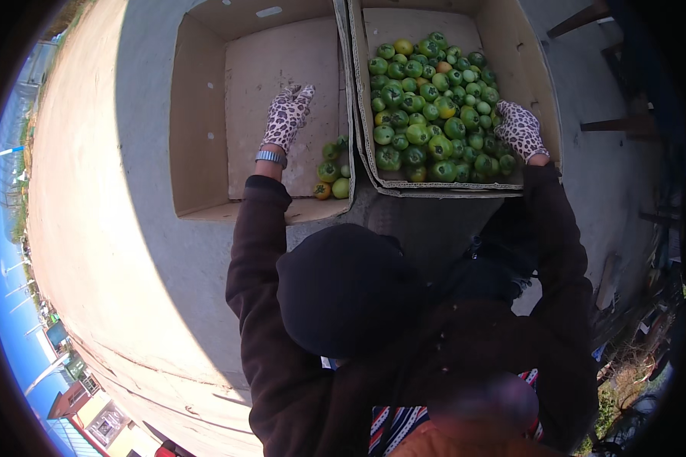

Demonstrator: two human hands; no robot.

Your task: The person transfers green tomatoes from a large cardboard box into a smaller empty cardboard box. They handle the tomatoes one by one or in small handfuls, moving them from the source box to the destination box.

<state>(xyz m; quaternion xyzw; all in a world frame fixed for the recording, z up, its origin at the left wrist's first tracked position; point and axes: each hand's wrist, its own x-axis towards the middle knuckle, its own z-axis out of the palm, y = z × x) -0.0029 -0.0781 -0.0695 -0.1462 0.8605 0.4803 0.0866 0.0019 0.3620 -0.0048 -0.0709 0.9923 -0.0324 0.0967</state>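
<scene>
My left hand (289, 117), in a leopard-print glove, is over the bare floor of the left cardboard box (199, 108). Its fingers are slightly apart and nothing shows in them. A few green tomatoes (328, 171) and an orange-tinged tomato (322, 191) lie in that box's near right corner. Beside it, the right cardboard box (511, 63) holds a broad layer of mostly green tomatoes (417, 134), some yellow or orange. My right hand (519, 130), gloved alike, is at the right edge of this layer with fingers curled; whether it grips a tomato is hidden.
The boxes stand side by side on shaded concrete (148, 143), their walls nearly touching. Sunlit ground (91, 200) stretches to the left. Brown legs of what seems to be furniture (614, 124) jut in from the right. My knee (349, 285) is close to the left box's near edge.
</scene>
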